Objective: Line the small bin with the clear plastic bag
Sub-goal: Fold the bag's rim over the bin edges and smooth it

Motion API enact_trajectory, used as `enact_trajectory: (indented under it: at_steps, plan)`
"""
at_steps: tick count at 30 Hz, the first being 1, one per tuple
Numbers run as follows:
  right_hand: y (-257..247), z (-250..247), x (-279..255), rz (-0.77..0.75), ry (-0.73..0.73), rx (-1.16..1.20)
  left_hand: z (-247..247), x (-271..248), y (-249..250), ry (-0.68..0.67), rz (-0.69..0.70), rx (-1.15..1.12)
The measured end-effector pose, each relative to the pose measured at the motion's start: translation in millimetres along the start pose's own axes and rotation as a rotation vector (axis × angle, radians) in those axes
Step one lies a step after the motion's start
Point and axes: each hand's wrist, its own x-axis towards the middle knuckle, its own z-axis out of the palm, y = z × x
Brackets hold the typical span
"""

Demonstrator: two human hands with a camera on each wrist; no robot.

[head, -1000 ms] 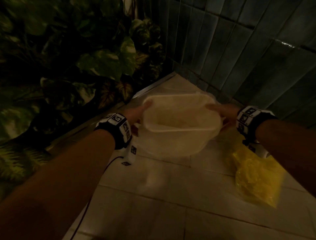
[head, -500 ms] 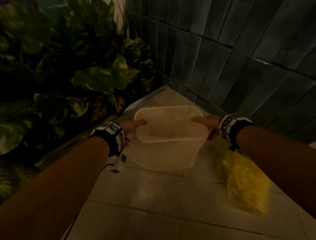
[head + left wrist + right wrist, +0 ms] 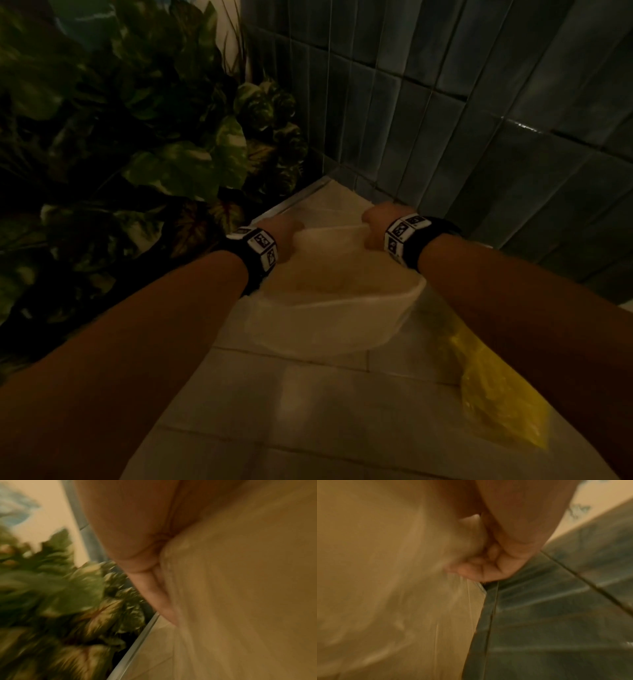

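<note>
Both hands, left [image 3: 279,228] and right [image 3: 378,219], pinch the bag [image 3: 329,325] at the far rim of the bin [image 3: 342,284] on the floor [image 3: 308,411]; the near rim lies toward her.

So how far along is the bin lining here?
Mostly done, apparently: the clear plastic bag already drapes down the outside of the small bin. In hand: the left hand and right hand grip the bag edge at the far rim. Left: seating that edge and letting go. The yellow bag lies beside it on the floor.
</note>
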Motion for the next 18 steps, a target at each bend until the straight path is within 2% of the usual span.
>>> enact_trajectory:
  at_steps: [3,10,14,16,18]
  plan:
    - [15.0,8.2,4.7,0.077,-0.014,0.047,3.6,2.6,-13.3,0.021,-0.027,0.017]
    - [25.0,13.5,1.9,0.153,-0.058,0.215,-4.9,2.1,-12.8,-0.042,0.001,-0.044]
    - [21.6,-0.9,-2.9,0.057,-0.017,0.247,-16.2,5.2,8.7,0.007,0.091,-0.054]
    - [8.8,-5.8,0.0,-0.03,0.042,0.205,-15.4,12.5,26.2,-0.006,0.142,0.01]
    - [-2.6,-5.1,6.0,-0.09,0.014,0.156,-11.2,20.3,34.3,-0.042,0.148,0.079]
